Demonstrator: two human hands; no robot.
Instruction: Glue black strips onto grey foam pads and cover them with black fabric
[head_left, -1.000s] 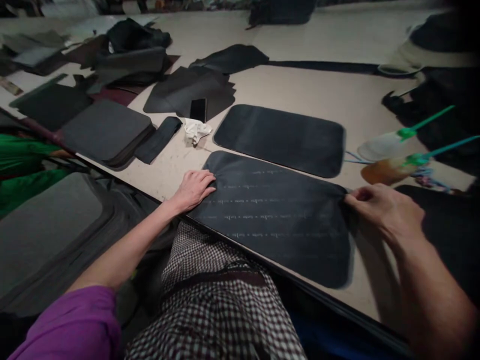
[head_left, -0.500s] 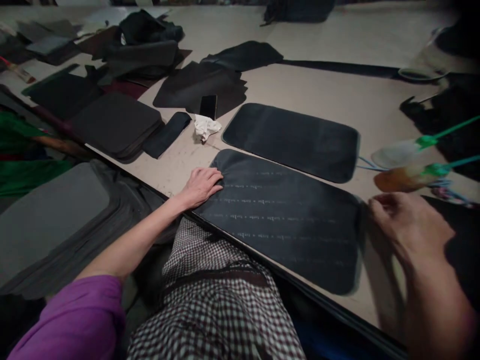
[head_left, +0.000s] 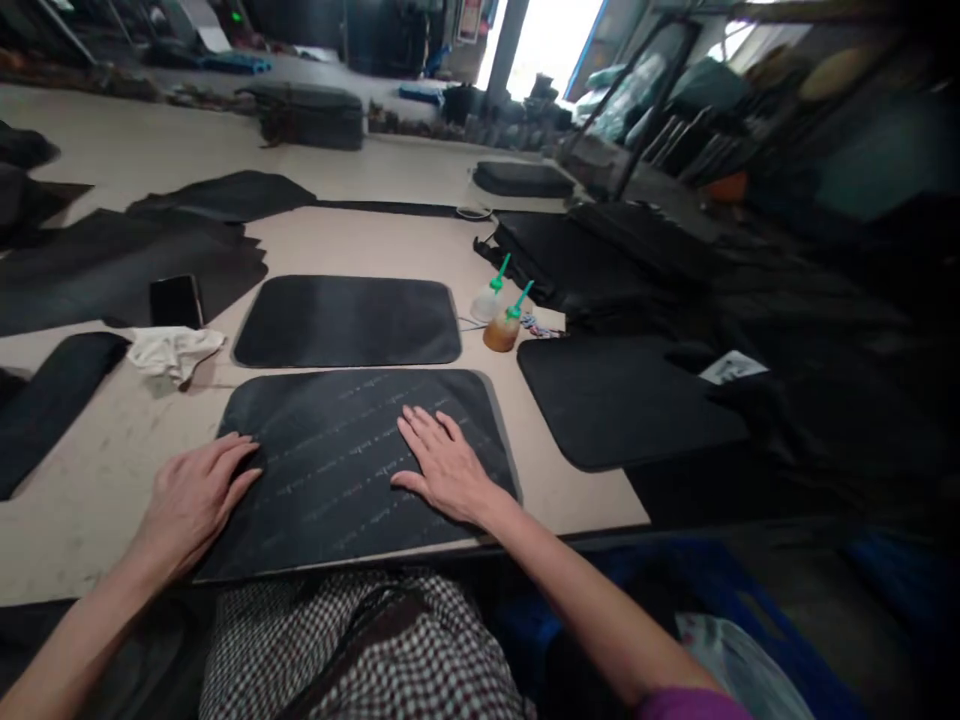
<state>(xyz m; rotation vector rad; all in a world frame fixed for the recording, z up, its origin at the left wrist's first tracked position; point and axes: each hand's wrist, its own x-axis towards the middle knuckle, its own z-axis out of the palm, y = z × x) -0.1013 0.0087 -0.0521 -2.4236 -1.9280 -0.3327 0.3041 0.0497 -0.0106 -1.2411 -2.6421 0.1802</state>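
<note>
In front of me a black rounded panel (head_left: 330, 450) with rows of faint pale lettering lies flat at the table's near edge. My left hand (head_left: 196, 495) rests on its left side, fingers stretched over the border. Palm down and fingers spread, my right hand (head_left: 442, 460) lies flat on the panel's right half. Just beyond is a plain black panel (head_left: 349, 322) of similar shape with a thin pale rim. Neither hand grips anything.
Two squeeze bottles, one clear (head_left: 487, 302) and one amber (head_left: 502, 333), have green spouts. A white cloth (head_left: 174, 352) and a phone (head_left: 176, 302) sit left. Black panels (head_left: 630, 400) are at right, dark sheets (head_left: 112, 265) at far left.
My right hand has come from beyond the panel's right edge onto its surface. The left hand stays at the left side. The view has swung right and up, showing more of the room.
</note>
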